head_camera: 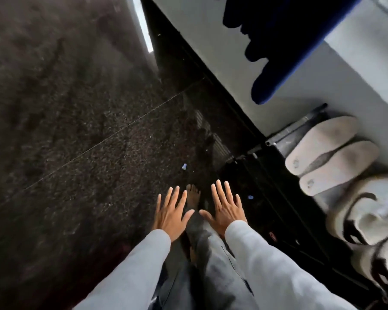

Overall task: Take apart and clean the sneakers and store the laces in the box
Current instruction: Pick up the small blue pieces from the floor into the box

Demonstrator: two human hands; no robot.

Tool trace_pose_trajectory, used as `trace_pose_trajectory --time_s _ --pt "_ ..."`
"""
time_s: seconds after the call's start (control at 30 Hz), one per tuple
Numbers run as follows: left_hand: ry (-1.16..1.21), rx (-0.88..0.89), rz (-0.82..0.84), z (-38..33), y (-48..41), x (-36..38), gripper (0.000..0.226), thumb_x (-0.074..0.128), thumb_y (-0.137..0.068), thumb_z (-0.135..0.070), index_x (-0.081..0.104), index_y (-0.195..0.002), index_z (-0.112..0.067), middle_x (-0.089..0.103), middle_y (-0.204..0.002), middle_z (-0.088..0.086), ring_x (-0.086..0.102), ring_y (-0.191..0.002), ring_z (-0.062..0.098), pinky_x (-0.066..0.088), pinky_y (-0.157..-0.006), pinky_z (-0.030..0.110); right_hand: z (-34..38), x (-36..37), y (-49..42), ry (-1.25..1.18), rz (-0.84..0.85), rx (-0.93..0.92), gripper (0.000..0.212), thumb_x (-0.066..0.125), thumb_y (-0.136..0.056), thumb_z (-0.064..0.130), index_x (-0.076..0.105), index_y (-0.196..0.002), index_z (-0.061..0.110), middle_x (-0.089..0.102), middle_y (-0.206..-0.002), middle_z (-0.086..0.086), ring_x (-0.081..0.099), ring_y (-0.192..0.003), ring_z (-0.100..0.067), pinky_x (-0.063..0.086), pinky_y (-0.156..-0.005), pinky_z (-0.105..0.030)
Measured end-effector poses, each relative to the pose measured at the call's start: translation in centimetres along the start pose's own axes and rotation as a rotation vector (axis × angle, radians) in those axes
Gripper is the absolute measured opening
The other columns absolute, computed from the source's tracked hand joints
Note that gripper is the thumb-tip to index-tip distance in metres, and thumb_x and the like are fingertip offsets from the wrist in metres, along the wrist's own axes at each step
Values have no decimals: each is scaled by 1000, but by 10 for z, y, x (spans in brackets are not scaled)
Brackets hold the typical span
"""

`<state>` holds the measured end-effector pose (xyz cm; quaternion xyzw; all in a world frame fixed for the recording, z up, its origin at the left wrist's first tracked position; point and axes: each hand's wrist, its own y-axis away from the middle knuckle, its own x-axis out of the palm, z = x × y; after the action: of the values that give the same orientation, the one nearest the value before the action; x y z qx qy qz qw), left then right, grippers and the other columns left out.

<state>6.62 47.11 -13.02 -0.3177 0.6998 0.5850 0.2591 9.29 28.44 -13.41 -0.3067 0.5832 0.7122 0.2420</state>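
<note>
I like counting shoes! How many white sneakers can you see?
2. One sneaker sits on the rack at the right, just below the pale insoles. The other sneaker is nearer, cut off by the picture's edge. More may be hidden beyond it.

I see a floor of dark brown-black stone, speckled all over with fine pale flecks and crossed by one thin light seam. Two small pale blue specks lie on it. My sleeves are light grey, and the trousers below them a darker grey. The wall at the right is pale grey-white. A cloth hanging against it is very dark navy, with a brighter blue edge. The two insoles are off-white, smudged grey in the middle. The sneakers are cream-white with black curved markings. The rack beneath them is dark grey.
</note>
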Motion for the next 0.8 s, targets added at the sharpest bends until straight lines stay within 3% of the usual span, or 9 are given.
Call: trace_pose_trajectory --time_s 0.07,0.17,0.3,0.37,0.43,0.5,0.57,0.67,0.8 --pt "19 -19 -25 17 -42 1 81 -1 -87 -60 22 -154 -21 18 -163 8 13 -151 28 12 -120 53 8 0 -50 -9 17 -11 89 13 -89 76 -16 -154 22 -27 -160 4 -29 -145 -20 -2 -122 -48" --pt "49 -34 -59 43 -104 16 66 19 -95 -54 51 -140 -17 49 -147 12 46 -137 32 40 -106 56 21 2 -120 1 43 -48 85 19 -94 71 -11 -155 21 -24 -162 2 -27 -147 -21 -1 -123 -49" --pt "89 -38 -80 79 -195 53 63 21 -97 -50 55 -136 -15 56 -141 13 53 -130 32 47 -100 55 37 31 -219 9 117 -128 73 20 -100 60 3 -156 17 -21 -162 0 -24 -148 -23 2 -123 -51" --pt "112 -41 -67 95 -240 81 61 26 -96 -48 51 -140 -15 51 -145 13 48 -135 32 43 -105 55 40 69 -276 14 124 -121 75 20 -100 59 -7 -156 17 -20 -163 0 -22 -149 -21 3 -123 -50" --pt "114 -37 -34 109 -279 106 60 24 -101 -48 27 -152 -19 28 -160 10 25 -148 28 24 -118 52 38 106 -328 26 150 -113 75 23 -100 57 -10 -155 19 -18 -164 0 -18 -150 -20 6 -123 -50" --pt "121 -32 -6 124 -320 137 60 23 -103 -46 8 -156 -21 10 -165 7 7 -152 26 9 -122 48 35 138 -377 41 175 -103 76 26 -99 57 -9 -156 19 -14 -164 -1 -12 -152 -22 12 -122 -51" --pt "118 -43 1 138 -354 164 60 23 -104 -44 4 -156 -21 6 -165 6 2 -152 25 7 -123 46 35 167 -421 -1 187 -73 75 31 -100 55 -1 -157 19 -5 -166 -2 0 -152 -25 22 -119 -51" --pt "105 -16 28 154 -393 199 60 24 -104 -43 3 -156 -21 6 -165 6 4 -152 24 9 -123 46 34 202 -472 -159 126 14 58 44 -100 43 28 -149 17 27 -155 -10 32 -137 -31 39 -108 -47" --pt "93 8 35 171 -423 234 60 27 -104 -42 6 -156 -21 11 -164 6 8 -152 25 13 -122 47 36 234 -521 -312 63 131 47 51 -100 34 41 -141 13 39 -143 -14 45 -128 -32 42 -107 -43"
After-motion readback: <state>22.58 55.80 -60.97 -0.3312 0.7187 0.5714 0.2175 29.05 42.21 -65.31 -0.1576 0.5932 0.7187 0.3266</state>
